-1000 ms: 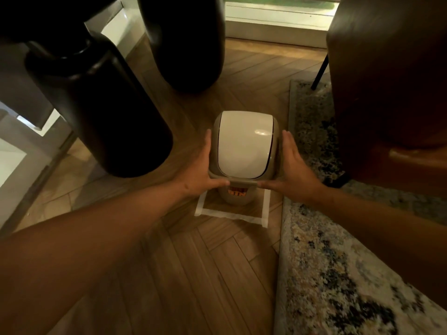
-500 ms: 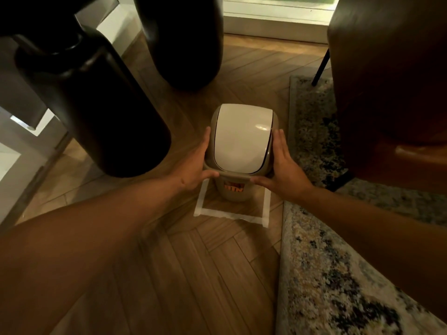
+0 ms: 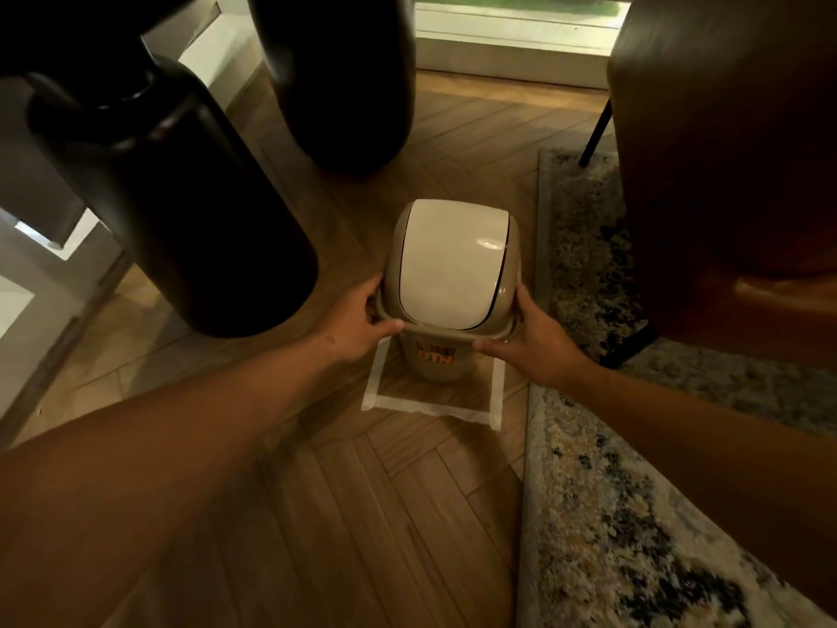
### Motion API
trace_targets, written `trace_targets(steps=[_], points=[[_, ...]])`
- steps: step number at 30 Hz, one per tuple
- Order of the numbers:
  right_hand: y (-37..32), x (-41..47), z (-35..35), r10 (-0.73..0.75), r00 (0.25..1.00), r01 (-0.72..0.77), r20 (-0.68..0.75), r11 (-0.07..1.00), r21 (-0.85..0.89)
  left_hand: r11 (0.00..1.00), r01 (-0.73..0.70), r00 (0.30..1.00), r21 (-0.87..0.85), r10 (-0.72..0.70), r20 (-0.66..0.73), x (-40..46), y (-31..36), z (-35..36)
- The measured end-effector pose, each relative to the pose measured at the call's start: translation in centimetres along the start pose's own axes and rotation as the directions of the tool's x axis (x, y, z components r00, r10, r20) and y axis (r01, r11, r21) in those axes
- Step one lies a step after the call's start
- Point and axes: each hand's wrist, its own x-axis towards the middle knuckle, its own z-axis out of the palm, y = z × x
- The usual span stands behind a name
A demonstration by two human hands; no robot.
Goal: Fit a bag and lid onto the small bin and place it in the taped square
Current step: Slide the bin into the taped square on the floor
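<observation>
A small beige bin [image 3: 437,364] with an orange label stands on the wood floor inside a square of white tape [image 3: 430,405]. A swing lid with a white flap [image 3: 450,265] sits on top of it. My left hand [image 3: 358,328] grips the lid's rim on the left, thumb across the front edge. My right hand [image 3: 530,342] grips the rim on the right the same way. No bag edge shows below the lid.
Two large dark cylinders [image 3: 181,210] [image 3: 339,74] stand to the left and behind the bin. A brown leather chair [image 3: 724,151] rises on the right. A patterned rug [image 3: 634,491] lies along the right edge of the tape.
My hands went from flat against the lid's sides to curled under its front rim. The view moved slightly; the bin stays inside the tape.
</observation>
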Motion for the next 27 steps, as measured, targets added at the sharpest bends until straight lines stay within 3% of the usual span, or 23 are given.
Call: trace_targets(steps=[8, 17, 20, 27], points=[[-0.1, -0.8, -0.3, 0.050, 0.998, -0.046, -0.033, 0.994, 0.104, 0.989, 0.092, 0.994, -0.115, -0.098, -0.045, -0.1, -0.7, 0.3], [-0.1, -1.4, -0.5, 0.092, 0.995, -0.088, -0.024, 0.988, 0.125, 0.997, 0.072, 0.994, -0.005, -0.072, -0.077, -0.8, -1.3, 0.4], [0.3, -1.9, -0.1, 0.029, 0.994, -0.036, -0.109, 0.998, -0.060, 0.982, 0.038, 0.992, 0.186, -0.014, -0.128, -1.0, -1.6, 0.6], [0.3, -2.2, 0.9, -0.209, 0.970, 0.152, -0.127, 0.922, -0.355, 0.970, -0.116, 0.990, 0.215, 0.130, -0.053, -1.3, -0.6, 0.8]])
